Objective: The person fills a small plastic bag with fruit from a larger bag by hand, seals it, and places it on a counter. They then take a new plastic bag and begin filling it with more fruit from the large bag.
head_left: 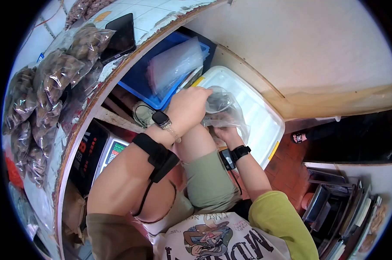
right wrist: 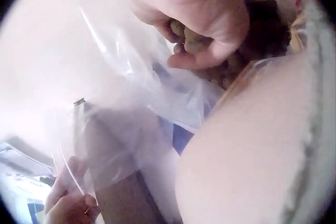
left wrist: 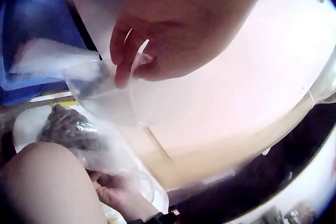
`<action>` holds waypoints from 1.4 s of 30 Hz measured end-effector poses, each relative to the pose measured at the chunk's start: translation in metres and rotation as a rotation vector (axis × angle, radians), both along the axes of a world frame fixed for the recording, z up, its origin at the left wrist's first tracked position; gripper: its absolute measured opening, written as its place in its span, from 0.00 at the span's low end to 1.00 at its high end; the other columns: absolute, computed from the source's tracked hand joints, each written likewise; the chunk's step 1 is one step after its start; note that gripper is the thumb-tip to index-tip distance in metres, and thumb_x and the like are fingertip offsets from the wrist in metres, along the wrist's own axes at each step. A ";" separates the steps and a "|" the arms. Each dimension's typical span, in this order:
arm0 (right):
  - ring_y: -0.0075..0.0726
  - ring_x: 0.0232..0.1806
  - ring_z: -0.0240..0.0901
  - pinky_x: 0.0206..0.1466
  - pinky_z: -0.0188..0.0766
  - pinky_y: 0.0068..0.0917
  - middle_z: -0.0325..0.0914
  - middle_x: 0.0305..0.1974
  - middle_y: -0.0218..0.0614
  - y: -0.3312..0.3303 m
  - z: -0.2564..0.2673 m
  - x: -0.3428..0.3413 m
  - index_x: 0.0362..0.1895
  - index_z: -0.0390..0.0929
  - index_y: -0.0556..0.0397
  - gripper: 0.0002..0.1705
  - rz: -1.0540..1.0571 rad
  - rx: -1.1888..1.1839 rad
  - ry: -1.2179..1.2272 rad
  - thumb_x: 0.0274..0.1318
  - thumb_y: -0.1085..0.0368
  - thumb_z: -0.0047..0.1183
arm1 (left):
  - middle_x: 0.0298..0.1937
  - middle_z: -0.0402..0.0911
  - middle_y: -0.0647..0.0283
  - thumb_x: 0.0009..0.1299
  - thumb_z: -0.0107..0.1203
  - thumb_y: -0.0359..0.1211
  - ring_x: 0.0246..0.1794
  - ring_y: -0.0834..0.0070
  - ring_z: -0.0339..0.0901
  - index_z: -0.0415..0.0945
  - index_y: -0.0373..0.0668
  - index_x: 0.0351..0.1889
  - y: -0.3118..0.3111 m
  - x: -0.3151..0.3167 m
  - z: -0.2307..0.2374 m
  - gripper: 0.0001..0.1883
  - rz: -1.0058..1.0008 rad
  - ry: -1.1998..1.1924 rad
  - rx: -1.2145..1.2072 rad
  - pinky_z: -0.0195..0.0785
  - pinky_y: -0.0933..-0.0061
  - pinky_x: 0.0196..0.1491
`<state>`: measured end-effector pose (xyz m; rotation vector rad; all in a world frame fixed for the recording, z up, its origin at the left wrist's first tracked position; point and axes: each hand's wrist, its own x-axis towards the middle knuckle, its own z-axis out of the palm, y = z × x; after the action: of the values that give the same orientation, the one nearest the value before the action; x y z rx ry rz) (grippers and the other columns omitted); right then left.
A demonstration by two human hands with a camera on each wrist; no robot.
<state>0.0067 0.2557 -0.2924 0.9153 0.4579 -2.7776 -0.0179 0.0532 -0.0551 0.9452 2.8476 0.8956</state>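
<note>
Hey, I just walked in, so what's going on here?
Someone's left hand is pinching the edge of a clear plastic bag, while their right hand grips some brown lumpy pieces. Exactly what the pieces are is hard to tell. Filled bags of brown lumps sit on the counter, and a stack of clear plastic lies in the blue bin.

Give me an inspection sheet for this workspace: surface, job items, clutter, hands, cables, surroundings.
Surface: counter has a chipped, peeling edge.
Job's things: clear bag; brown pieces, exact kind unclear.
Clutter: filled bags and phone on the counter; blue bin holding clear plastic sheets or bags.
Hands: left hand pinches the clear bag; right hand holds brown pieces.
Cables: black cable hangs from each wrist device.
Surroundings: red tiled floor; another person's sandalled foot.
</note>
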 end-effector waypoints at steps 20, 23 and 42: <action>0.36 0.41 0.73 0.31 0.70 0.20 0.73 0.36 0.36 -0.006 0.139 0.091 0.41 0.74 0.55 0.09 -0.242 -0.120 -0.099 0.60 0.64 0.51 | 0.51 0.78 0.50 0.56 0.48 0.21 0.50 0.53 0.75 0.74 0.36 0.54 0.012 0.000 -0.015 0.24 -0.061 -0.008 0.015 0.69 0.58 0.52; 0.35 0.42 0.72 0.32 0.70 0.22 0.72 0.38 0.37 -0.006 0.176 0.087 0.45 0.72 0.53 0.11 -0.281 -0.135 0.126 0.61 0.63 0.49 | 0.39 0.81 0.53 0.56 0.49 0.21 0.42 0.55 0.79 0.75 0.37 0.37 0.016 0.002 -0.025 0.11 -0.085 0.147 0.073 0.73 0.57 0.43; 0.28 0.45 0.65 0.53 0.63 0.29 0.69 0.41 0.33 -0.058 0.188 0.029 0.49 0.66 0.52 0.14 -0.639 0.511 0.241 0.58 0.71 0.50 | 0.57 0.74 0.46 0.53 0.50 0.23 0.58 0.54 0.71 0.71 0.32 0.56 0.040 0.016 -0.009 0.27 -0.130 -0.189 0.107 0.64 0.60 0.61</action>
<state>0.0352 0.1981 -0.1041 0.9505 1.1300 -3.4513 -0.0019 0.0933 -0.0646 0.9849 2.5720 1.0688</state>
